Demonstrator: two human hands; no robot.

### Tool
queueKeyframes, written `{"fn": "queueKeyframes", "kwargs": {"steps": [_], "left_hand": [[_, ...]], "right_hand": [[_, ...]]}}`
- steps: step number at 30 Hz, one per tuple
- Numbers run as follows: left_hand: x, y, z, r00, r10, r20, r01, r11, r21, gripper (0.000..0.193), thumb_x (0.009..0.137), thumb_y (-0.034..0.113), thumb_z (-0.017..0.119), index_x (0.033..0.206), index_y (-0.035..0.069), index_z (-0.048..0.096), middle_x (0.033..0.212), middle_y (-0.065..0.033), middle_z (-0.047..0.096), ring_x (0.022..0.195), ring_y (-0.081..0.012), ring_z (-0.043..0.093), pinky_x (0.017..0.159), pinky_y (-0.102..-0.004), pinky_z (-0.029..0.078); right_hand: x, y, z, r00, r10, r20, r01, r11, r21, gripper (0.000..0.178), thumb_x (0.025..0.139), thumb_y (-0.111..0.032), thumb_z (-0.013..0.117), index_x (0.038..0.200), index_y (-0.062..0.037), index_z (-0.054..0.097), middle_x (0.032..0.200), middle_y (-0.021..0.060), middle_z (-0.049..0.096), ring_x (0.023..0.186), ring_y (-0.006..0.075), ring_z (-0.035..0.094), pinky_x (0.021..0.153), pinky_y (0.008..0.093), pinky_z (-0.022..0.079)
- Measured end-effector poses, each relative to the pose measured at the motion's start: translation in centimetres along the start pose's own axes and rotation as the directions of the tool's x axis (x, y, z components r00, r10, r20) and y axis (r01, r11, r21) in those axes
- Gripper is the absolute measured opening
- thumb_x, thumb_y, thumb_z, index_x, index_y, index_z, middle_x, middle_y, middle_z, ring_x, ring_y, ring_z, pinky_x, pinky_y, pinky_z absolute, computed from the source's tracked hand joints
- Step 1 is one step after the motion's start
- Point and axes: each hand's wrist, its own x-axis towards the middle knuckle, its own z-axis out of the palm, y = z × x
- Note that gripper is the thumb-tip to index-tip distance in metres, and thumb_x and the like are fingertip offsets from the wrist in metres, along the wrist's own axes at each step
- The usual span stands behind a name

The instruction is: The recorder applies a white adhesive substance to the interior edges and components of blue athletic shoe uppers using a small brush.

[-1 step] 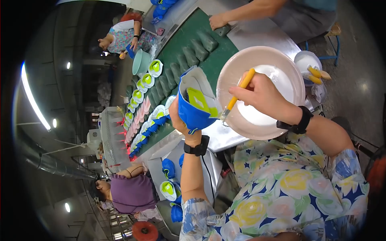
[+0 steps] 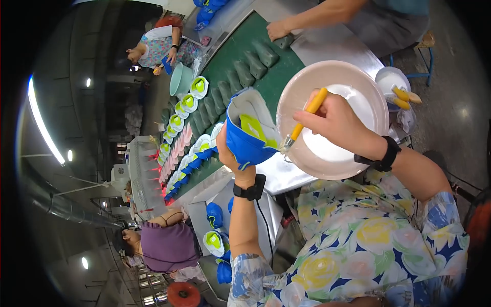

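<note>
My left hand (image 2: pixel 231 155) is closed around a blue shoe upper (image 2: pixel 244 140), its opening turned up to show a pale lining and a lime-green patch inside. In my right hand (image 2: pixel 340 125) is a brush (image 2: pixel 308 113) with a yellow handle and a metal collar. The brush's tip points down at the edge of the upper on its right side; whether it touches cannot be made out. Beneath my right hand stands a pale pink basin (image 2: pixel 292 92) holding white liquid (image 2: pixel 327 146).
A green conveyor belt (image 2: pixel 280 64) carries dark shoe lasts (image 2: pixel 244 73) and rows of blue-and-lime uppers (image 2: pixel 198 87). A co-worker's hand (image 2: pixel 277 30) rests on a last at the far end. Right of the basin sits a white bucket (image 2: pixel 391 77) with yellow-handled brushes. More uppers (image 2: pixel 215 215) lie lower left.
Hardly anything differs. The brush, my right hand and the basin appear a few pixels lower and further right in the picture.
</note>
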Motion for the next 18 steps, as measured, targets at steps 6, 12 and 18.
{"fn": "queueKeyframes", "kwargs": {"steps": [6,12,18], "left_hand": [[-0.9,0.7,-2.5,0.322,-0.689,0.65,0.923,0.075,-0.377,0.043,0.098,0.027,0.053,0.134,0.005,0.051,0.127,-0.0116,0.061,0.111,-0.0263,0.063,0.095,-0.0412,0.053],[-5.3,2.6,0.9,0.26,-0.329,0.908,0.875,-0.317,-0.366,0.045,0.098,0.031,0.053,0.135,0.005,0.051,0.127,-0.0115,0.061,0.111,-0.0267,0.063,0.094,-0.0418,0.053],[-5.6,3.3,1.3,0.324,-0.434,0.841,0.869,-0.215,-0.446,0.046,0.098,0.032,0.054,0.135,0.005,0.051,0.127,-0.0115,0.061,0.111,-0.0266,0.063,0.094,-0.0416,0.053]], "right_hand": [[0.7,-0.7,-2.1,0.919,-0.39,0.048,0.393,0.91,-0.128,0.019,0.082,-0.01,0.075,0.09,-0.0023,0.06,0.083,0.0074,0.064,0.075,0.017,0.063,0.067,0.0285,0.047],[1.2,-0.6,0.5,0.615,-0.762,0.204,0.784,0.619,-0.05,0.024,0.08,-0.012,0.077,0.097,-0.0055,0.061,0.091,0.0109,0.064,0.08,0.0275,0.064,0.071,0.0335,0.05],[2.7,-0.1,0.8,0.655,-0.719,0.235,0.756,0.627,-0.189,0.024,0.084,-0.017,0.071,0.086,-0.0036,0.051,0.076,0.0136,0.06,0.07,0.033,0.062,0.062,0.0394,0.049]]}}
